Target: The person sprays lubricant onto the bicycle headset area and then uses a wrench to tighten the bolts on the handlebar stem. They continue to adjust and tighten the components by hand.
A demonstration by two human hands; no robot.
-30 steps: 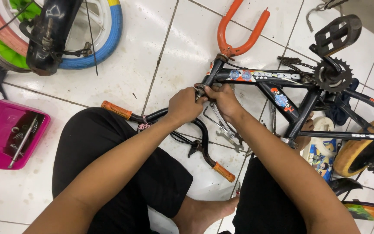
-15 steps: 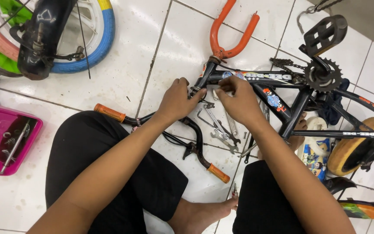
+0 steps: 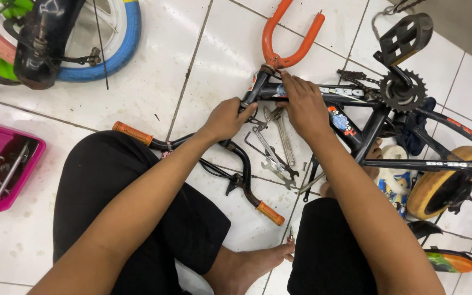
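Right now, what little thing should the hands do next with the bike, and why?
Probably the right hand should pick a wrench from the floor. Both hands sit at the frame's head tube, the left hand bracing it, and the spanners lie just below.

The left hand [image 3: 226,117] hides its grip on the bike frame [image 3: 356,131].
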